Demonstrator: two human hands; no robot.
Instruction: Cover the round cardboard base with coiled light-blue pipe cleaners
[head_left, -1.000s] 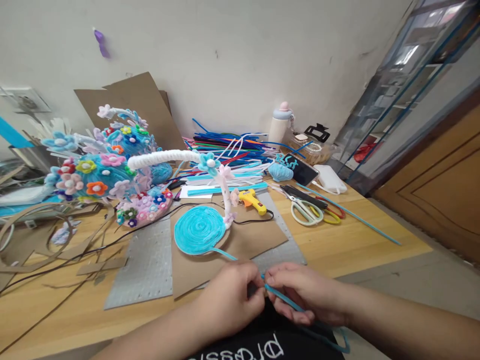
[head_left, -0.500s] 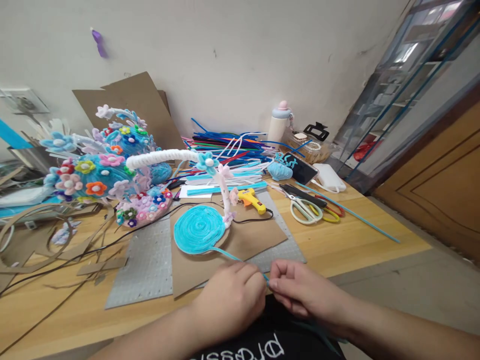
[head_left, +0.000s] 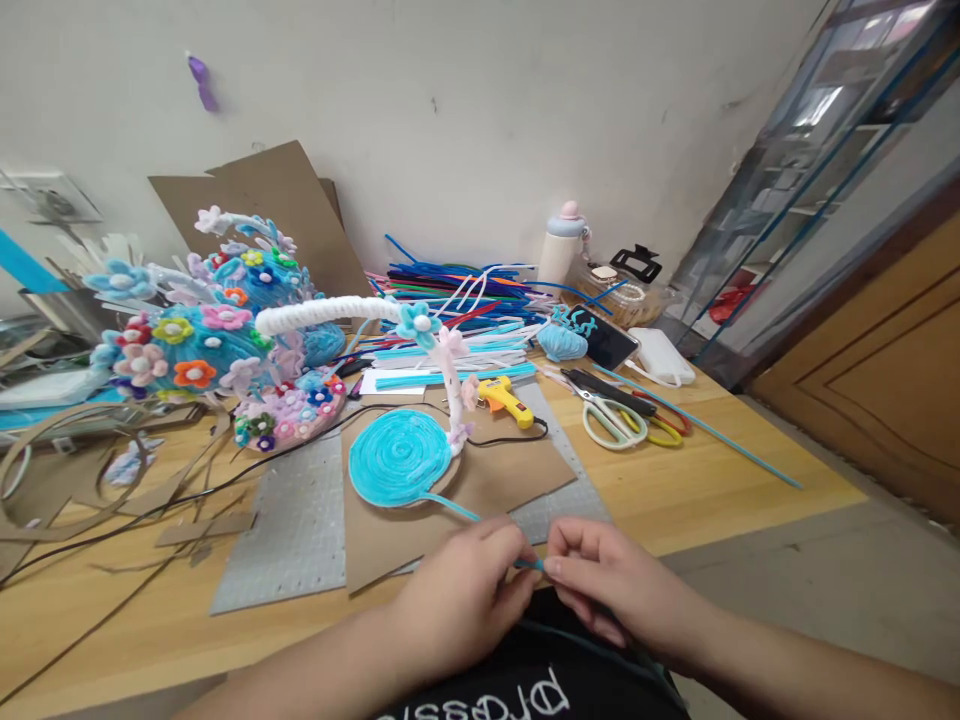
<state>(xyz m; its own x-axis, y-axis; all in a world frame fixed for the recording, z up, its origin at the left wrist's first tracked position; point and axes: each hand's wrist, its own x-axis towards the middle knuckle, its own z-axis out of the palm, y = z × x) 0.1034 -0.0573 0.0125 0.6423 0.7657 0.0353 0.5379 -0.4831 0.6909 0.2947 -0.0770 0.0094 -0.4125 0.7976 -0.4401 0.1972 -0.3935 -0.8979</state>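
A blue pipe cleaner [head_left: 452,506] runs from the lower edge of a coiled blue disc [head_left: 400,455] toward me. My left hand [head_left: 480,585] is closed on it, and my right hand [head_left: 600,575] pinches it a little farther along. A short length shows between the two hands; a dimmer stretch trails over my black clothing below. The disc lies on a cardboard sheet [head_left: 390,545]. From its right side rises a white wrapped arch [head_left: 330,313] bearing pipe-cleaner flowers [head_left: 418,322].
A yellow glue gun [head_left: 508,400] lies behind the disc, its cord crossing the table. Scissors [head_left: 611,420] are to the right. Piled pipe cleaners [head_left: 457,300] sit by the wall near a bottle [head_left: 559,250]. Flowered blue pieces [head_left: 195,350] and cardboard scraps [head_left: 202,530] occupy the left.
The fingers of my left hand have shifted along the pipe cleaner, with slightly more of it showing between the hands. The disc stays in place.
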